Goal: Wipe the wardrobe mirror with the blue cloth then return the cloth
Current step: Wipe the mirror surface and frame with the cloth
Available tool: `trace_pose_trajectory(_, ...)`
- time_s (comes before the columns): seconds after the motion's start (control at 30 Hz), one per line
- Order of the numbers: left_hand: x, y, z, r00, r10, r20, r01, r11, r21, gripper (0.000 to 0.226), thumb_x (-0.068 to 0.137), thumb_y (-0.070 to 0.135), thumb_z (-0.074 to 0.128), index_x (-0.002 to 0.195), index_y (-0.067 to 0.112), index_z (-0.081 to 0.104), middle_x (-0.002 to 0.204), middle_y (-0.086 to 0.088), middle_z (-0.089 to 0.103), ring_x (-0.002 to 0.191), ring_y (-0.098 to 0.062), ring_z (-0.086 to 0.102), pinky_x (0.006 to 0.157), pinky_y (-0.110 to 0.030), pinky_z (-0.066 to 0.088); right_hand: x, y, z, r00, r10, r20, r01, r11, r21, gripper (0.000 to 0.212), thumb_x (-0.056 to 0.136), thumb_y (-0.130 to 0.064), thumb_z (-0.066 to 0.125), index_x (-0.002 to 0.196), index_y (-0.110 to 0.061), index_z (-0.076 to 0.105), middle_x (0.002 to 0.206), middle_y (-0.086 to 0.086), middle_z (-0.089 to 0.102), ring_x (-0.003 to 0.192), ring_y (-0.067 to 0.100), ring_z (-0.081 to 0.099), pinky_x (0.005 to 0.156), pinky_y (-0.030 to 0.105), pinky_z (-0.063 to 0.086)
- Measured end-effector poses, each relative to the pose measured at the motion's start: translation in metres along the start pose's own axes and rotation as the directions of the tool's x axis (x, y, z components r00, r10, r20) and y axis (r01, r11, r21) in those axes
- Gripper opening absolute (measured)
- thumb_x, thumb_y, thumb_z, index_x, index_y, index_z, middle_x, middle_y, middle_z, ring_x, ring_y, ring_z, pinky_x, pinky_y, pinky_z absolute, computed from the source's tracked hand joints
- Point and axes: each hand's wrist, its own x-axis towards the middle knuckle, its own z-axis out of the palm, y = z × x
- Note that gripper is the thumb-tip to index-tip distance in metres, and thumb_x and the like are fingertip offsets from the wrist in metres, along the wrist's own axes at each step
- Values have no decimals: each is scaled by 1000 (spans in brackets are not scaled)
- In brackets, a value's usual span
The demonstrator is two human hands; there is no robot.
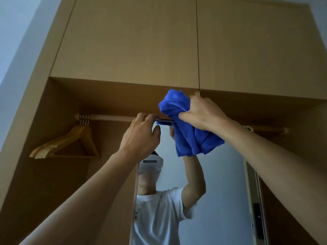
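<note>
Several wooden hangers hang at the left end of the rail inside the wardrobe. Right of them, the left hand pinches the top edge of the mirror, fingers curled over it and thumb beneath. The mirror stands tall in the middle. Against its top edge sits the blue cloth, bunched up, with its lower folds hanging over the glass. The right hand grips the bunch, fingers wrapped tightly around it.
</note>
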Motion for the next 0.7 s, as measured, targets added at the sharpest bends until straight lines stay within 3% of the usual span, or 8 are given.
trace_pose_trajectory(0.2,-4,3,2,999,-39,28,39,999,-8,46,104,34,40,150,28,41,154,0,37,119,-32,57,93,-37,45,-10,51,-15,992,119,-42,-122,990,-76,21,84,-36,60,87,-16,53,75,4,61,65,24,59,56,32,40)
trace_pose_trajectory(0.4,-11,-1,-2,993,-90,71,100,983,-156,54,104,36,42,156,33,30,158,0,35,134,-26,47,97,-34,37,-7,41,-10,991,126,-53,-132,984,-122,24,83,-38,60,82,-16,51,72,4,59,63,25,59,56,34,42)
trace_pose_trajectory(0.5,-27,-8,-1,982,-137,129,167,949,-267,71,99,36,48,158,40,10,145,-7,53,126,-29,55,101,-40,45,-4,15,-4,995,88,-37,-91,991,-99,26,82,-37,60,83,-14,48,71,4,57,64,26,58,56,33,39)
trace_pose_trajectory(0.57,-38,-11,-2,974,-169,153,211,923,-323,77,96,35,51,156,45,4,130,-7,65,110,-27,65,91,-41,52,-2,-5,1,998,66,-24,-68,994,-86,24,83,-35,61,84,-14,49,73,4,58,66,26,59,57,33,40)
trace_pose_trajectory(0.7,-59,-13,-7,966,-173,194,238,887,-396,62,98,29,52,151,39,23,102,14,67,82,-5,66,65,-21,50,1,-39,11,1000,10,-23,-11,999,-53,24,83,-35,61,86,-12,57,72,5,61,63,25,59,56,33,42)
